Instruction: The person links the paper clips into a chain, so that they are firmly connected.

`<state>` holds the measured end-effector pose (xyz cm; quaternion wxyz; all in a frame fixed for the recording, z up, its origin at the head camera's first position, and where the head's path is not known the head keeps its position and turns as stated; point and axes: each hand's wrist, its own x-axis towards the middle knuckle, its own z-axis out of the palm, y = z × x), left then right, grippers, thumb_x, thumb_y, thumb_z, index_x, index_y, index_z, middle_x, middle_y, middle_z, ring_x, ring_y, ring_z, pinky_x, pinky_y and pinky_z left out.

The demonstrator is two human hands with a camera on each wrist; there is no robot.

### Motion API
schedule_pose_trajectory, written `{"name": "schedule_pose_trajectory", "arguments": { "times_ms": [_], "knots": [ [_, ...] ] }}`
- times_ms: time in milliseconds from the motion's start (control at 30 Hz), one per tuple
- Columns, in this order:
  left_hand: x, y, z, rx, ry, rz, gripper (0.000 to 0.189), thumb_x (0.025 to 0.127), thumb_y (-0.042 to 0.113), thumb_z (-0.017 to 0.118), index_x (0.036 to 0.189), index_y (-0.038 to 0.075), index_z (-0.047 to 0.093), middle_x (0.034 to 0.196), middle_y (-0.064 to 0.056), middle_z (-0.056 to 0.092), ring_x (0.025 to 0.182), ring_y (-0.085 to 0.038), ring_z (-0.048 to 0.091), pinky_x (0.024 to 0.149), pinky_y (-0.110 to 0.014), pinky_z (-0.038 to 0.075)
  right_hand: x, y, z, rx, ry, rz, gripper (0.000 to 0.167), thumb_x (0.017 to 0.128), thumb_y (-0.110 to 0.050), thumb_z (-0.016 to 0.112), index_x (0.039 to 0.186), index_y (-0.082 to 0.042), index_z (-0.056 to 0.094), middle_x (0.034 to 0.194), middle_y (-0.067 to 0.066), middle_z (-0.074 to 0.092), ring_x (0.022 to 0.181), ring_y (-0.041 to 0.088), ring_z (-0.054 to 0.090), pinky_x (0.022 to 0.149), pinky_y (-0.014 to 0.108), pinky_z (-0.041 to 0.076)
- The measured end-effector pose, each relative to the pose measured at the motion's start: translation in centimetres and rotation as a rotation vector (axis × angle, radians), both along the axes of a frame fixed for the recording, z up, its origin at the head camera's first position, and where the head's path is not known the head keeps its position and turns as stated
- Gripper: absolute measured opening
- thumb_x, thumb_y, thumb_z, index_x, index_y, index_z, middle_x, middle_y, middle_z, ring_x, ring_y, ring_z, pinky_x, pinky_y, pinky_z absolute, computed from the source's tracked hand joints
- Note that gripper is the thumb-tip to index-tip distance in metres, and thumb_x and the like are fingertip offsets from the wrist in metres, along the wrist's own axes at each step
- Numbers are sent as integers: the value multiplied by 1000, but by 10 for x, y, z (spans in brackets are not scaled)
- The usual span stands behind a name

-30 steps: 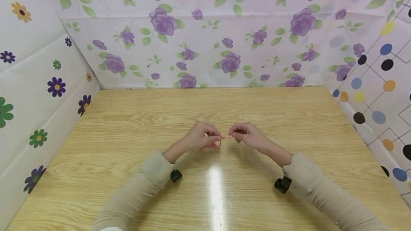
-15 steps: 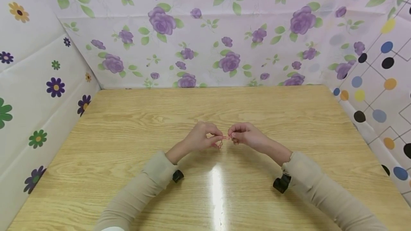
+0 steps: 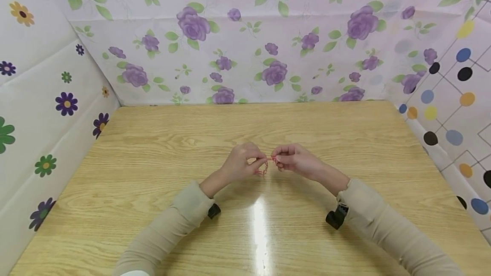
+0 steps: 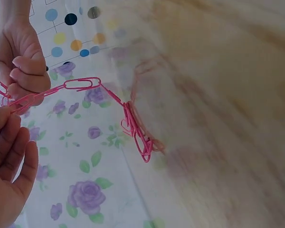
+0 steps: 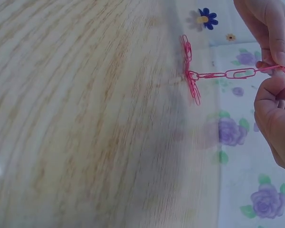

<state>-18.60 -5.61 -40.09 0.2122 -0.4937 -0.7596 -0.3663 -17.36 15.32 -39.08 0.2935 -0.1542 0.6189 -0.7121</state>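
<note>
A chain of linked pink paper clips (image 4: 83,84) runs between and below the two hands above the table. My left hand (image 3: 241,162) pinches the chain near its upper end between thumb and fingertips. Facing it, my right hand (image 3: 298,159) pinches a pink clip at that same end, its other fingers curled in. Fingertips of both hands are nearly together, with a short stretch of pink wire between them. From there the chain (image 5: 240,73) hangs down, and its lower links bunch on the wooden tabletop. The fingers partly hide the held clips.
The wooden table (image 3: 161,139) meets a purple-flowered sheet (image 3: 230,41) at the back. Patterned sheets also stand along the left and right sides. A black wrist camera (image 3: 336,217) sits at the right cuff, another (image 3: 214,211) at the left.
The hands have come slightly closer together and risen a little. The pink links beneath the left hand have shifted right and now hang in plainer view between the hands.
</note>
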Motion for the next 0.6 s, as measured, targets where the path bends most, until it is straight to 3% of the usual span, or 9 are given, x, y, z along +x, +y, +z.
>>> {"name": "schedule_pose_trajectory", "arguments": {
  "times_ms": [133,267,400,600],
  "knots": [
    [1,0,1,2,4,26,4,78,2,69,73,3,69,66,-2,63,64,-14,56,62,-21,45,-1,0,-2,-12,-25,-9,18,95,-1,43,110,5,49,85,5,54,72,12,50,68,27,43],
    [1,0,2,11,-4,27,6,80,4,68,75,2,70,67,-3,64,65,-15,57,63,-21,46,-2,3,-9,-7,-30,3,18,93,-2,45,108,-1,57,89,6,55,78,15,52,74,31,44],
    [1,0,4,10,-19,29,6,80,4,67,76,0,70,69,-5,65,68,-17,59,65,-22,48,1,3,-11,110,82,2,25,90,-3,52,113,6,55,96,9,55,84,18,52,77,33,46],
    [2,1,8,-35,-9,52,5,79,3,68,75,2,70,68,-3,65,66,-15,58,65,-22,47,7,-5,-12,246,251,-126,27,85,-2,61,109,10,57,93,11,58,81,15,54,72,31,49]
  ]
}}
